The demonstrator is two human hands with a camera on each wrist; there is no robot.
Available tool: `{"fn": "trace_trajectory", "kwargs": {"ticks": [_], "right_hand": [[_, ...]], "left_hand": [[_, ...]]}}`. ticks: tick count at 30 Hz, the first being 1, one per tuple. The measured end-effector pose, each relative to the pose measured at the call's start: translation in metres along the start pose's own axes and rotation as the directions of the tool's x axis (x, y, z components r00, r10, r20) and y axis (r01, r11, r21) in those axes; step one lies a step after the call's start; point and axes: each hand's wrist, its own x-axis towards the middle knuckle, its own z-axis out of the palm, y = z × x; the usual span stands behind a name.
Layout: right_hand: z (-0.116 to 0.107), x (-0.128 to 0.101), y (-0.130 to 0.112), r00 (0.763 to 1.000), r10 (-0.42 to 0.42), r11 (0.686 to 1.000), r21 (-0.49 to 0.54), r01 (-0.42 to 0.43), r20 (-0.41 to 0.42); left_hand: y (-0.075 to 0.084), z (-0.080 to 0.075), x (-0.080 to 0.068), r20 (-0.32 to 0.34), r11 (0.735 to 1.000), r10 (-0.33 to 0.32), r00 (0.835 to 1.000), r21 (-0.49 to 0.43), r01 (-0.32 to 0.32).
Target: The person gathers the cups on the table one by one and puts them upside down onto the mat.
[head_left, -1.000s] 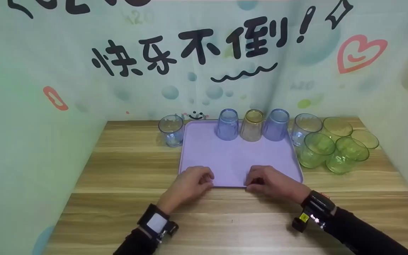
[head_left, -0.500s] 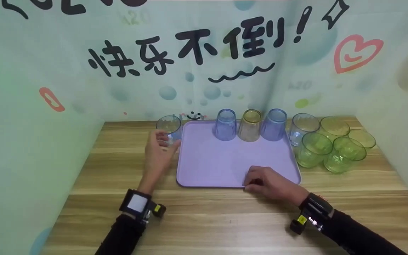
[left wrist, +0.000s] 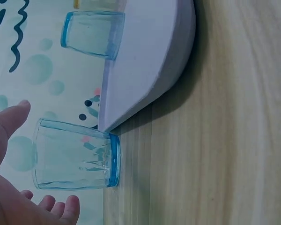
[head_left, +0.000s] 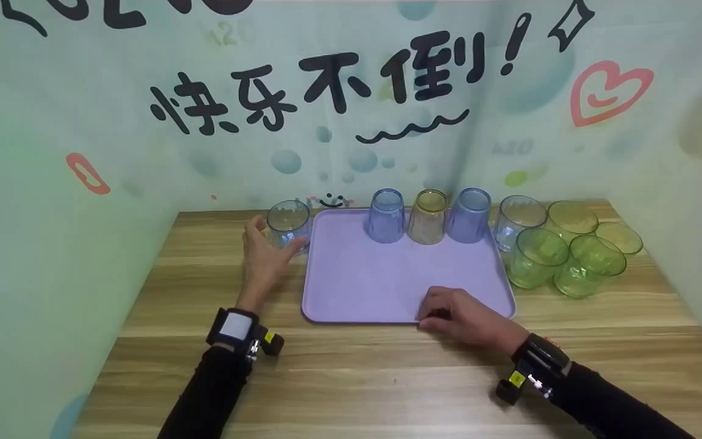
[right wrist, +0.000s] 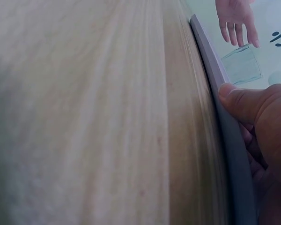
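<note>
My left hand (head_left: 264, 259) is spread around a clear blue glass (head_left: 290, 227) that stands mouth up on the table, left of the purple tray (head_left: 351, 292). In the left wrist view the thumb is on one side of this glass and the fingers on the other, with gaps visible between hand and glass. At the tray's front edge, my right hand (head_left: 464, 314) pinches the rim, thumb (right wrist: 239, 101) over the edge and fingers curled inside. Along the tray's back stand two blue glasses (head_left: 386, 219) and an amber glass (head_left: 428, 219), all upside down.
Right of the tray, mouth up, stand another clear blue glass (head_left: 518, 219), green glasses (head_left: 538, 259) and yellowish glasses (head_left: 572, 219), close together. A printed cloth (head_left: 235, 164) hangs behind the wooden table (head_left: 351, 378).
My left hand has left the tray's front edge and moved back and left to the lone blue glass, its fingers widening around it. My right hand stays at the tray edge.
</note>
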Motion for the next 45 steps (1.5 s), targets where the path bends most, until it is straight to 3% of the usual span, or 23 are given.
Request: {"fn": "trace_trajectory", "kwargs": {"ticks": [4, 12, 20, 28, 32, 45], "right_hand": [[0.001, 0.000, 0.001, 1.000, -0.014, 1.000, 0.001, 0.014, -0.003], [0.000, -0.001, 0.000, 0.998, 0.062, 0.998, 0.006, -0.062, 0.006], [0.001, -0.001, 0.001, 0.996, 0.086, 0.996, 0.024, -0.086, 0.013], [0.001, -0.002, 0.001, 1.000, 0.022, 0.999, 0.030, -0.021, -0.014], [0.001, -0.001, 0.000, 1.000, -0.014, 0.999, 0.030, 0.015, -0.027], [0.002, -0.002, 0.001, 1.000, 0.016, 0.999, 0.029, -0.015, -0.022]], "left_hand": [[-0.002, 0.001, 0.005, 0.052, 1.000, -0.026, 0.998, 0.006, 0.026], [-0.002, 0.000, 0.012, 0.059, 0.999, -0.052, 0.997, 0.004, 0.052], [-0.008, 0.001, 0.017, 0.081, 0.998, -0.065, 0.995, 0.011, 0.064], [-0.009, 0.007, 0.023, 0.074, 0.997, -0.071, 0.995, 0.033, 0.069], [-0.010, 0.009, 0.025, 0.068, 0.998, -0.058, 0.996, 0.024, 0.057], [-0.022, 0.010, 0.031, 0.065, 1.000, 0.004, 0.998, -0.002, -0.004]]}}
